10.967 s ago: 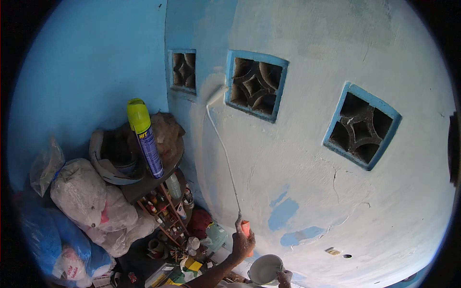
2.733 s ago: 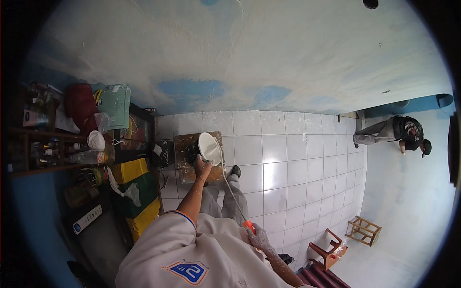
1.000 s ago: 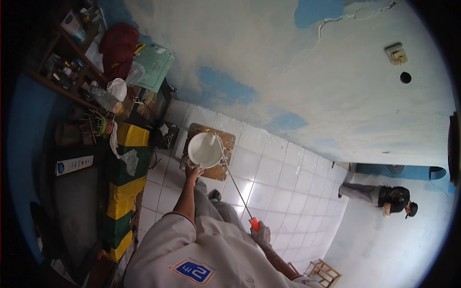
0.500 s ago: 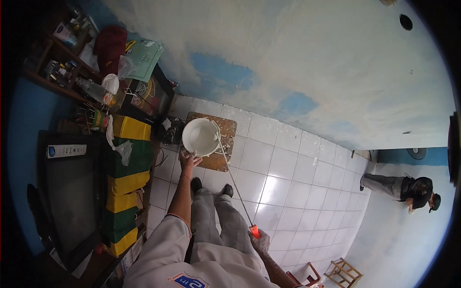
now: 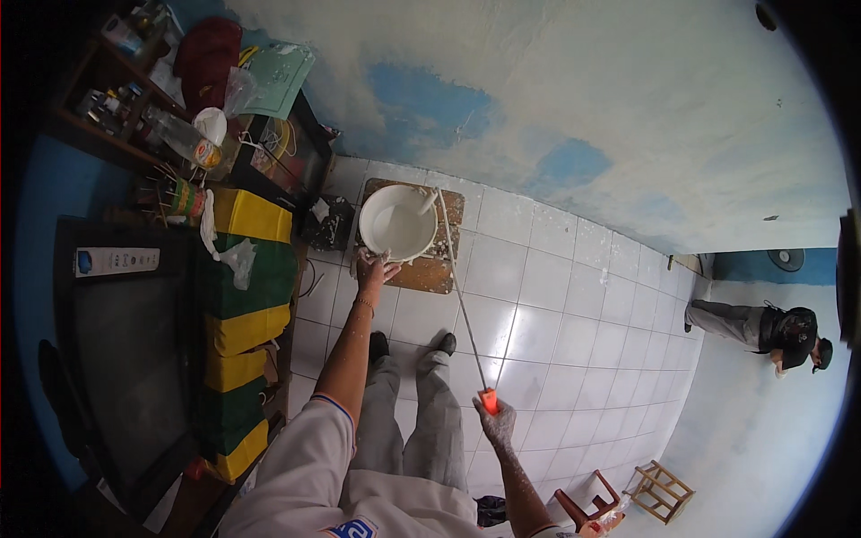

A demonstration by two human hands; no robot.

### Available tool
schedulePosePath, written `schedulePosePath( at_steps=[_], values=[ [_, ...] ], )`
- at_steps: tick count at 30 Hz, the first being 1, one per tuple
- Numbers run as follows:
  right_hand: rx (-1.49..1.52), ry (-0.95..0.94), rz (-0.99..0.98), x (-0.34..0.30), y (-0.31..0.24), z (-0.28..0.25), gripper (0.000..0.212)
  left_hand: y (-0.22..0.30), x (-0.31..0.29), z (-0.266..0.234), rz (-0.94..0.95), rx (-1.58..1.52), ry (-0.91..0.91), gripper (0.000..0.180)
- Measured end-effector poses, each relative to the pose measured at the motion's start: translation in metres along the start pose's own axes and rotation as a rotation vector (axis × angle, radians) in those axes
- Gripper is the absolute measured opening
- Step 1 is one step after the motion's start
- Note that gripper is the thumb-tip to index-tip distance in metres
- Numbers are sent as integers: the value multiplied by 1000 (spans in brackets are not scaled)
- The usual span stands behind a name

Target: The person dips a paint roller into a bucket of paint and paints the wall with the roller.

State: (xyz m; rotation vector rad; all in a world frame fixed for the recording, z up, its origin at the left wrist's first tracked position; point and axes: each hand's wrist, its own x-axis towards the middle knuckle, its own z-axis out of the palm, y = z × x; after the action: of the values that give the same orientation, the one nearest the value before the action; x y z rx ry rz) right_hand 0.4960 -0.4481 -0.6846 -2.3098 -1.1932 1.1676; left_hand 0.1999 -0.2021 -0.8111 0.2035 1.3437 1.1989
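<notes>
The right hand (image 5: 499, 421) is wrapped round the orange handle (image 5: 489, 401). Ahead and leftward of it, the left hand (image 5: 378, 269) meets the near rim of the white bucket (image 5: 375, 212), fingers parted; whether they pinch it I cannot tell. Beyond that hand, the roller head (image 5: 428, 203) leans inside: best steady the bucket and roll excess off against its inner side.

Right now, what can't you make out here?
All in the head view:
- Underside of the bucket: hidden by its own body, so whether it touches the board or rests on the left hand is unclear.
- Lower end of the handle: covered by the right hand.
- Shirt emblem: cut off by the lower edge.
- Whether the co-worker holds anything: too small.
</notes>
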Motion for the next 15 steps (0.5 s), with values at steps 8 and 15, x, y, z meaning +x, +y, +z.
schedulePosePath(
  at_steps=[8,15],
  values=[
    [-16,-31,-40,28,17,-1,30,20,13,-12,163,142,-8,36],
    [-108,-104,16,34,9,-1,32,26,59,-42,271,444,-105,51]
  ],
)
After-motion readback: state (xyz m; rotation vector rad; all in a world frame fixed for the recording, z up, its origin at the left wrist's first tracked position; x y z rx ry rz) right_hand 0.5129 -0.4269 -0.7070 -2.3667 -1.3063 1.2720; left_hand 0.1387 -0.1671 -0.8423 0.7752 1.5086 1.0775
